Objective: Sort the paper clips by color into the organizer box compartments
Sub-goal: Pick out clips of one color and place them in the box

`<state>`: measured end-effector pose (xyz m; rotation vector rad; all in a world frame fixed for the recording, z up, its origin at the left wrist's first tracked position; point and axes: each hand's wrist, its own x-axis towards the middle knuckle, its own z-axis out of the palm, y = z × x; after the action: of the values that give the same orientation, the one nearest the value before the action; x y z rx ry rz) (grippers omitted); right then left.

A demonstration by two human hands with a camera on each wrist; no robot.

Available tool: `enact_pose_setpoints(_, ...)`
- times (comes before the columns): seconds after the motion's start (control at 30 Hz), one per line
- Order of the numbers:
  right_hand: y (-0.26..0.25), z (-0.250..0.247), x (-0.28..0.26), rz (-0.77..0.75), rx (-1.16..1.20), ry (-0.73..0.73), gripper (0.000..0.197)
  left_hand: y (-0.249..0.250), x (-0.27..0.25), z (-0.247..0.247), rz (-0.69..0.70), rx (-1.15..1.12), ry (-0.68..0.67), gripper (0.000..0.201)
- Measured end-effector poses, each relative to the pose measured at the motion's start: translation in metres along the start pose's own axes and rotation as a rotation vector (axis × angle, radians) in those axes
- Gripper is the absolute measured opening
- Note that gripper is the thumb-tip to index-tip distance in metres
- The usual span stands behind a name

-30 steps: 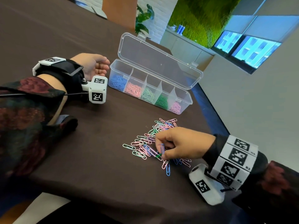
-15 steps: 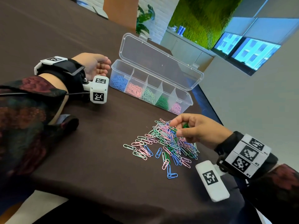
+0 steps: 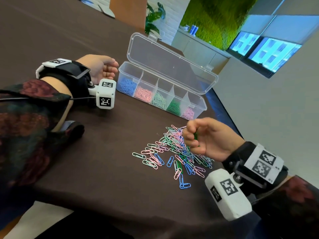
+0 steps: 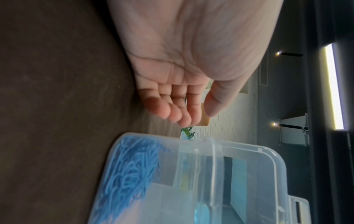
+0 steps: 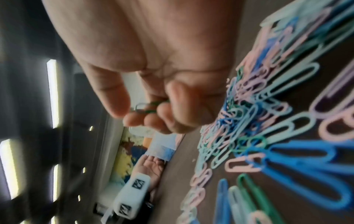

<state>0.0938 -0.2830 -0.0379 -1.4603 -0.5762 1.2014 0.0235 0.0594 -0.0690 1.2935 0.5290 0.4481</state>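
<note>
Dark brown cloth covered the bench (image 3: 86, 169). My right hand (image 3: 207, 138) hovered above the loose pile of paper clips (image 3: 172, 152), fingers curled round a green clip (image 5: 147, 108). My left hand (image 3: 101, 68) rested loosely open just beside the organizer box (image 3: 202, 107), lid up, clips sorted inside.

Left hand (image 3: 100, 68) rested on its side, palm up, fingers loosely curled, idle. Right hand (image 3: 205, 138) was raised, fingers curled, pinching against thumb.
</note>
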Motion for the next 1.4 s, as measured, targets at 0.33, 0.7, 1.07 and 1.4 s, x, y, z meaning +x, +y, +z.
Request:
enact_pose_setpoints(0.33, 0.001, 0.025, -0.005, 0.079, -1.367, -0.057, 0.019, 0.000, 0.000, 0.000, 0.000, -0.008, 0.000, 0.020)
enact_pose_setpoints(0.7, -0.001, 0.013, -0.012, 0.009, -1.366, 0.016, 0.021, 0.000, 0.000, 0.000, -0.001, -0.012, 0.004, 0.020)
enact_pose_setpoints(1.07, 0.002, 0.019, -0.009, 0.019, -1.485, -0.099, 0.022, -0.001, 0.001, 0.000, 0.001, -0.005, 0.003, 0.020)
enact_pose_setpoints(1.4, 0.004, 0.016, -0.009, 0.039, -1.424, -0.101, 0.019, 0.000, 0.000, 0.000, -0.003, -0.011, 0.005, 0.020)
